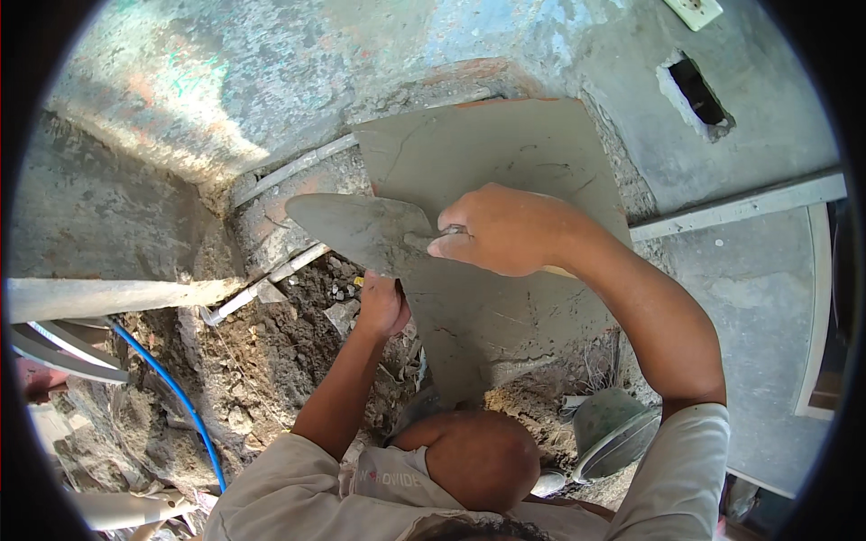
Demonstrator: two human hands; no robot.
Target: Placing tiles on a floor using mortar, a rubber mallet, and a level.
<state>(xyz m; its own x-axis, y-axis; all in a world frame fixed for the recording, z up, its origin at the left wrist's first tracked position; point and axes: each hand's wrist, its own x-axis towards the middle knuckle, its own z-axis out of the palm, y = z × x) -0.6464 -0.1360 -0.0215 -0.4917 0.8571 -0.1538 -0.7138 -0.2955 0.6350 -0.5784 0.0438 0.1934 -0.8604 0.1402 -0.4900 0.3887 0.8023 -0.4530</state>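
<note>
My right hand is closed round the handle of a pointed trowel. The trowel's grey-smeared blade reaches left, over a patch of smooth grey mortar with fine cracks and scratches. Below the blade, my left hand is curled shut by the left edge of the patch. A small dark edge and a yellow bit show at its fingers; what it grips is hidden. My knee is bent in front of the patch's lower end.
Pale pipes run along the wall at left, above rubble and soil. A blue hose crosses the lower left. A bucket lies at lower right. The right wall has a rectangular hole and a pale rail.
</note>
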